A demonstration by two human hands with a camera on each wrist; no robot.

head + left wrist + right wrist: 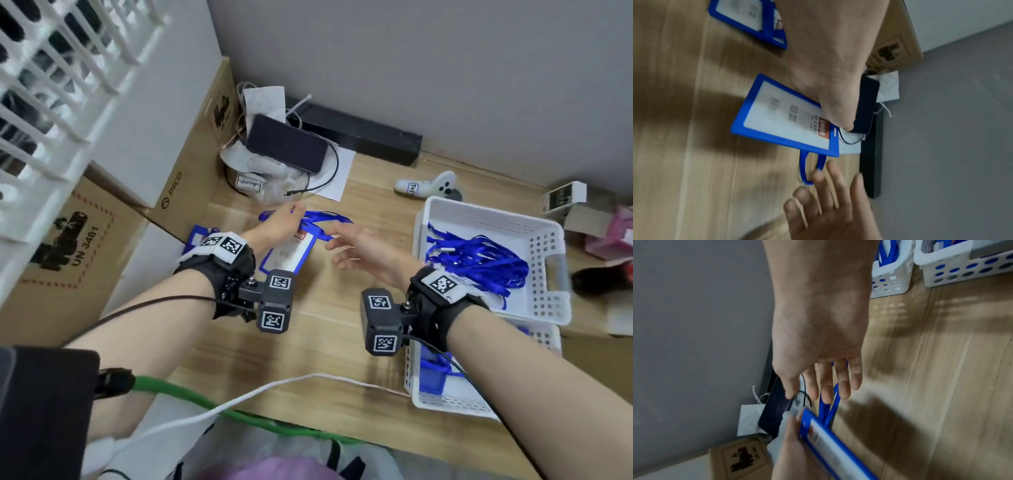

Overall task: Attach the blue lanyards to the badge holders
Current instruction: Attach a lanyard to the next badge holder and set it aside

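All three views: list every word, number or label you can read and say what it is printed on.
"UHOO" and "CARD": red strip on the card in the badge holder the left hand holds.
"UN 3481": near cardboard box.
"DICO", first letter unsure: the next cardboard box.
"Tel", cut off: sticker on the white controller.
Barcodes, fine print on the cards and the wrist markers: unreadable.
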